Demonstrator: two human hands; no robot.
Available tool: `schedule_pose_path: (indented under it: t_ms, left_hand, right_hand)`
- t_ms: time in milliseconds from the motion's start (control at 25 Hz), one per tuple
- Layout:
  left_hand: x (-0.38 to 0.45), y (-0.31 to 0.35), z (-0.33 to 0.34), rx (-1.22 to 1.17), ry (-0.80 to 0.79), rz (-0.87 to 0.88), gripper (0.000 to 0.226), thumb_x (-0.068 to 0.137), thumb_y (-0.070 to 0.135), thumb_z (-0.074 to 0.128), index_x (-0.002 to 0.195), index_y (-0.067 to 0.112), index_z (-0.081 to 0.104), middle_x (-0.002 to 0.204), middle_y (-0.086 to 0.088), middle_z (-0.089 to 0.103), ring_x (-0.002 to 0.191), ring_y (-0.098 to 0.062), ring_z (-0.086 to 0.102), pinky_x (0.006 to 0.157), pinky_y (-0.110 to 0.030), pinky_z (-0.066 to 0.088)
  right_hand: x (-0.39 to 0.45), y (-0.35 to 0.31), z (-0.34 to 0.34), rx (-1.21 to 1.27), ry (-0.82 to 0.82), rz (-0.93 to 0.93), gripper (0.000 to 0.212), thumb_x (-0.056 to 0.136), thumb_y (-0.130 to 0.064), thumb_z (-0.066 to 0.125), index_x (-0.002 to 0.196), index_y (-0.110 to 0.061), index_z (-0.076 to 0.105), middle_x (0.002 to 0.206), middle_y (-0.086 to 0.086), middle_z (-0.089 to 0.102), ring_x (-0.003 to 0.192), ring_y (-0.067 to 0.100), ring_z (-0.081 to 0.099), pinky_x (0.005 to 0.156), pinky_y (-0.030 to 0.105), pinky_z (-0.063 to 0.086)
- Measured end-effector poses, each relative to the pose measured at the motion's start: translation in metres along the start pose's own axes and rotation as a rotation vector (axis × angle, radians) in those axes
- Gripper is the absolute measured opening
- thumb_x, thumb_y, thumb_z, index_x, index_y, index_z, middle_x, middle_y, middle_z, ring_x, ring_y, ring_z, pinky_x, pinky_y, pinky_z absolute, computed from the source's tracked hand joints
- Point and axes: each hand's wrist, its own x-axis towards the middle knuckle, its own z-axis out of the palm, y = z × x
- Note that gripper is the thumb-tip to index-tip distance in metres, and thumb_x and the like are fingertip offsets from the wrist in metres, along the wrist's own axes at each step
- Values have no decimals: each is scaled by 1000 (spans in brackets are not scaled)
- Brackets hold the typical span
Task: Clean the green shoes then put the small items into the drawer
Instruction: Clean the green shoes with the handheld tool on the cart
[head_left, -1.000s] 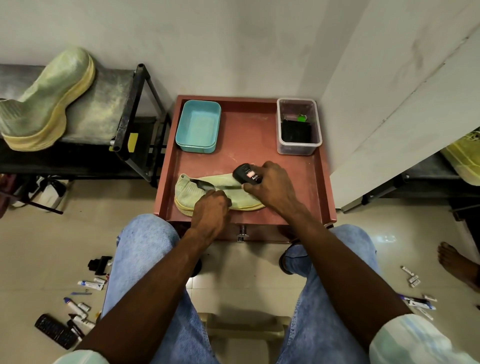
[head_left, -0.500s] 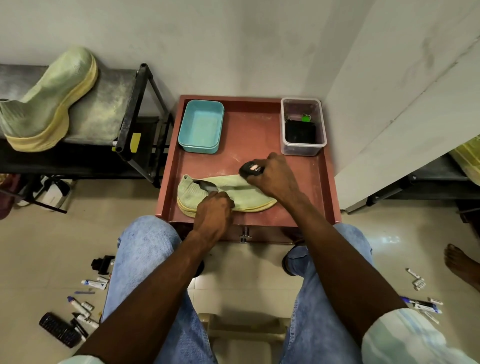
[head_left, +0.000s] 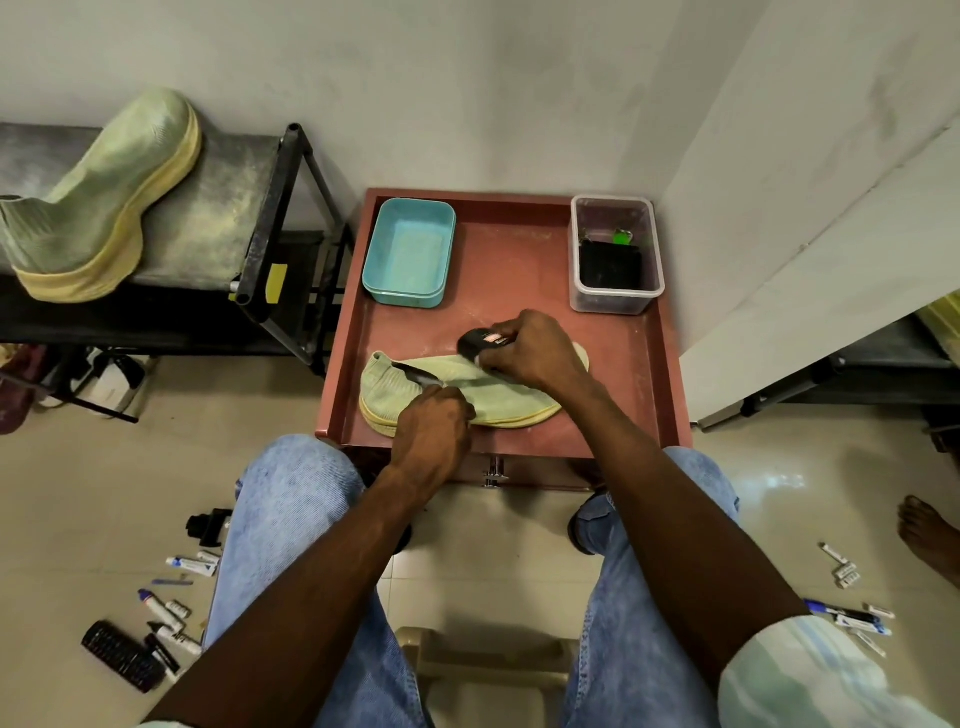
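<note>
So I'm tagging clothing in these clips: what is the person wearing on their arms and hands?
Both hands, left hand and right hand, are bare: no gloves, rings or watch in view. The forearms are bare too. Pale sleeves with a faint light blue and white pattern sit pushed up near the elbows at the bottom edge of the picture. Blue jeans cover the legs.

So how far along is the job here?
Early. No step looks finished. In hand: the left hand steadies a green shoe on the red table while the right hand holds a black brush against it. Left: the second shoe sits on the rack, pens and tubes lie on the floor, and the drawer is closed.
</note>
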Motion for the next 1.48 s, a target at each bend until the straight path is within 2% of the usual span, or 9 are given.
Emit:
schedule_pose_path:
  t_ms: [320,440,560,720,840,1000,1160,1320,1480]
  left_hand:
    - [-1,1,-1,6,21,5,5,66,9,73,67,13,71,73,-5,66,75,-27,62,59,-31,51]
    - [1,-1,0,30,-6,13,7,71,11,65,72,12,72,78,-7,67,78,-28,61,63,-36,52]
    - [1,-1,2,7,-11,-13,7,71,11,67,75,12,73,81,-6,68,81,-28,61,66,-37,53]
    - [2,0,0,4,-19,-11,7,72,6,67,74,11,72,81,-7,68,81,-28,61,67,-37,53]
    - [-1,4,-5,-2,14,5,7,65,5,72,68,11,72,74,-7,67,75,-29,63,60,-33,50]
    - [0,7,-10,33,-41,-21,9,73,7,64,75,10,73,83,-9,68,83,-29,61,65,-35,48]
    - [-1,12,-15,9,-61,-35,11,74,5,64,80,6,73,87,-13,68,86,-31,61,69,-36,50]
    - [-1,14,-17,26,-53,-42,15,78,8,61,84,9,74,92,-10,68,90,-29,61,73,-36,51]
    - [-2,13,-15,55,-85,-44,14,77,11,60,81,13,73,91,-7,68,89,-28,61,70,-34,49]
  right_hand:
    - [1,-6,2,31,-15,20,45,72,-42,77,106,-12,74,100,7,72,84,19,63,74,31,52]
    - [2,-2,0,-100,178,77,41,78,-42,71,101,-8,72,105,11,65,97,25,60,83,35,47]
    - [2,-6,1,21,-72,9,43,73,-38,76,108,-13,73,102,10,71,87,20,63,77,31,52]
    - [3,3,-3,-139,165,65,49,76,-41,73,107,-4,70,108,14,65,99,28,60,87,38,49]
    - [-4,-1,0,55,-110,-12,53,72,-37,78,118,-11,69,100,5,68,85,19,62,73,28,50]
    - [-8,36,-15,-157,246,148,55,73,-50,70,113,-12,68,104,9,67,92,24,63,75,29,49]
    - [-28,38,0,-101,23,-91,61,73,-53,69,127,-25,62,94,2,60,87,23,60,67,26,39]
    - [-33,56,-13,-225,318,95,61,76,-49,68,129,-20,59,113,12,64,102,29,57,84,36,47]
    - [-40,49,-1,-120,150,-45,65,75,-53,66,132,-23,57,103,7,64,90,23,58,73,31,49]
